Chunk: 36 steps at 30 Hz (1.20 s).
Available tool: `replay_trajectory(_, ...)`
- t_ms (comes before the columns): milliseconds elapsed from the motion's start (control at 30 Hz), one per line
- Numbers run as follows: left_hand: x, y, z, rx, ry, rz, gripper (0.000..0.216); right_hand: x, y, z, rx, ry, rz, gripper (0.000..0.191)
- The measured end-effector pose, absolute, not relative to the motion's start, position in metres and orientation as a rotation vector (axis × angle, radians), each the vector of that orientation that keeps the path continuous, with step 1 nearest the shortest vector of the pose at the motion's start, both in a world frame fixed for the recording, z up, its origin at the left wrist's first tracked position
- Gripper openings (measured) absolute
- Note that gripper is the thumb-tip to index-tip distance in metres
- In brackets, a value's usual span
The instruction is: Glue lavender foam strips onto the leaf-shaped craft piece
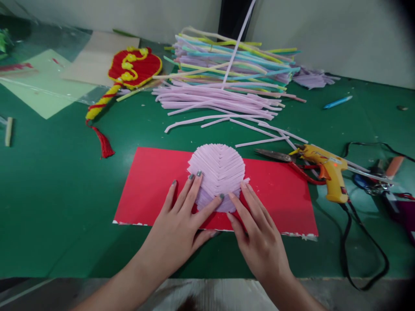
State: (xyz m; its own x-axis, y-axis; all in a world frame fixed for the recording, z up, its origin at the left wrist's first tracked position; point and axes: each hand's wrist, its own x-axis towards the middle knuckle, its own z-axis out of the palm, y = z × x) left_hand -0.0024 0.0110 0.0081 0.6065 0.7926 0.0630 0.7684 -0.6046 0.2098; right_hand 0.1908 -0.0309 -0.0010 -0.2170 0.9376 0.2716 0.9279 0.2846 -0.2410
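Observation:
A round lilac piece (220,166), made of pipe cleaner strips laid in a herringbone pattern, lies on a red sheet (279,194). My left hand (178,211) has its fingers spread, with several fingertips pressing on the disc's left side and lower middle. At the lower right edge, the fingertips of my right hand (259,224) touch the disc, fingers stretched out and slightly bent. A short lilac strip end (247,180) sticks out beside those fingertips; the rest of it is hidden. To the right, a yellow glue gun (333,172) with an orange light lies near scissors (275,155).
Behind lie lilac pipe cleaners (220,101) and a multicoloured bundle (233,60). A red and yellow fan (136,67) with a tassel rests at the left, near pale green paper (45,90). A blue pen (337,102) and a black cord (385,263) are at the right.

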Motion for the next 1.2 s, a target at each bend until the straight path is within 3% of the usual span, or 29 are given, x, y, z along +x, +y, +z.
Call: replay_trajectory(1200, -0.0031, 0.0106, 0.0058, 2.672, 1.290, 0.245, 0.058, 0.1837, -0.0262, 0.0011, -1.730, -2.212, -0.088, 0.035)
